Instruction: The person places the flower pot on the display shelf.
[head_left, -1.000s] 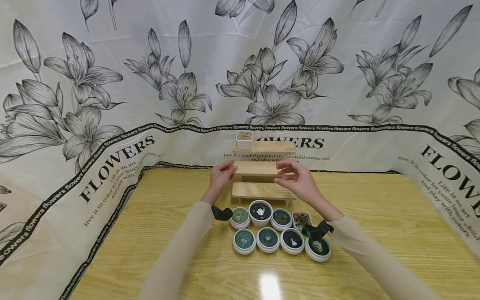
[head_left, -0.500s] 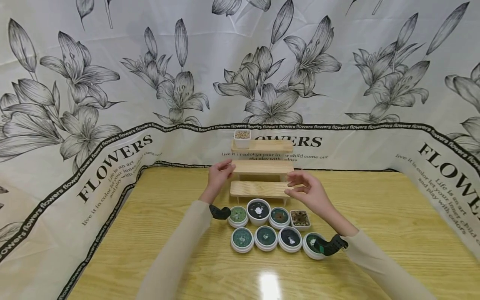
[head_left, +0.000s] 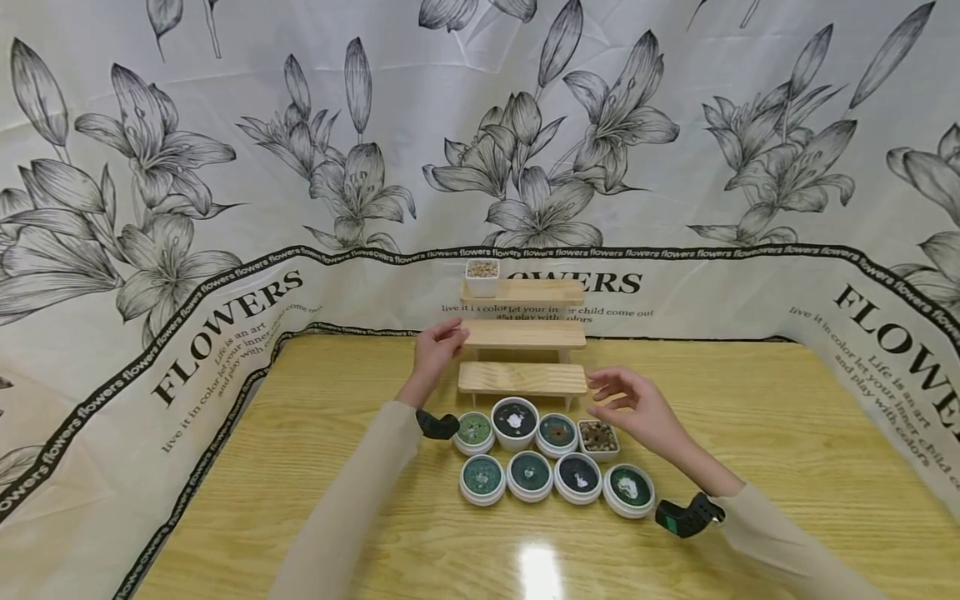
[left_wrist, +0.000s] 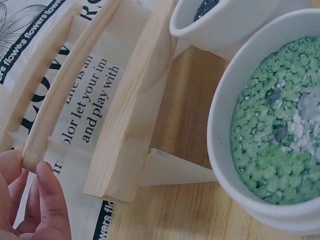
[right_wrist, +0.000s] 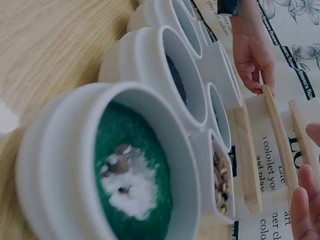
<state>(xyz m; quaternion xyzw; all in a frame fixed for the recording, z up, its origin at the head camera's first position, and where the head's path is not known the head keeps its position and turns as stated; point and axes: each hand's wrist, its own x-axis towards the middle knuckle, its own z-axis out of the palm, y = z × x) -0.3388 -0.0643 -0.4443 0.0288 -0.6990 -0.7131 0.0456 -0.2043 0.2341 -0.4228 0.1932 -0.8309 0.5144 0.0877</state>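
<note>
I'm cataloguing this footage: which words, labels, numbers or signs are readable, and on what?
"FLOWERS": the printed cloth
"flowers flowers", repeated: black band
"Life is an art": cloth
"live it in color let your inner child come out": cloth
"and play with colors": cloth
White pots: nothing readable.
Some repeats: covered, cut off or too small.

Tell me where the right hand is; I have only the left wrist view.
Observer: The right hand is beside the right end of the lowest shelf, with nothing in its grasp.
Operator: Report what stands on the top shelf.
Observer: A square white pot, at the shelf's left end.
Operator: Count the pots on the table.
Observer: Eight, set in two rows of four in front of the shelves.
</note>
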